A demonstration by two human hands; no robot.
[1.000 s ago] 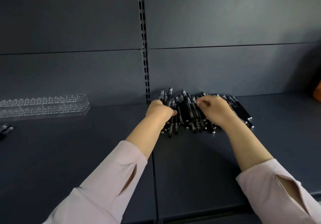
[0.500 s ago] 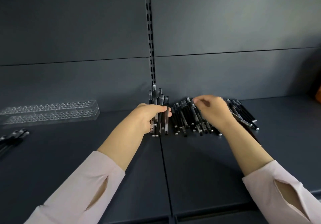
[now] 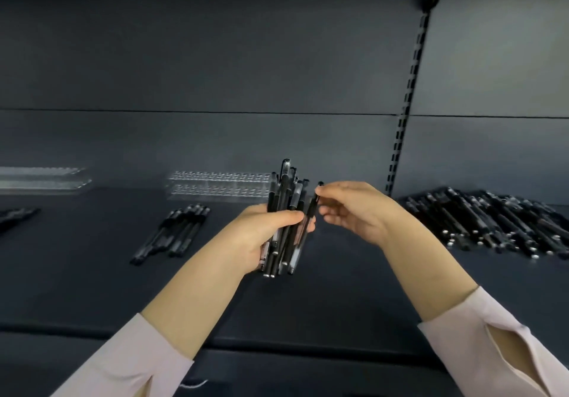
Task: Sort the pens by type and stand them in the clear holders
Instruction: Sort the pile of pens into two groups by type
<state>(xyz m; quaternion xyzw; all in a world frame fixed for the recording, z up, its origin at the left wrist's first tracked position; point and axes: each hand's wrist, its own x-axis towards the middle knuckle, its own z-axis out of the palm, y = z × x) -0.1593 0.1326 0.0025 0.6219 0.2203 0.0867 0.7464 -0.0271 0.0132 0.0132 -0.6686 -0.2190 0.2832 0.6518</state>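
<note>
Two hands work above a dark shelf (image 3: 308, 319). The left hand (image 3: 261, 236) has its fingers (image 3: 309, 227) and thumb curled tight round a bundle of pens (image 3: 284, 205), black and clear-barrelled, held upright with their ends sticking out above and below the fist. The right hand (image 3: 354, 209) pinches a single pen (image 3: 313, 204) near its top between thumb and forefinger, the other fingers loosely curled below. That pen leans against the bundle's right side, and whether its lower end is free of the left hand's grip cannot be told.

Behind the bundle a clear holder (image 3: 215, 184) sits on the shelf by the back wall, and a second clear holder (image 3: 43, 178) sits further left. A short row of pens (image 3: 178, 230) lies in front of the nearer holder, and a large pile of pens (image 3: 486, 224) lies at the right. Any print on the barrels is too blurred to read.
</note>
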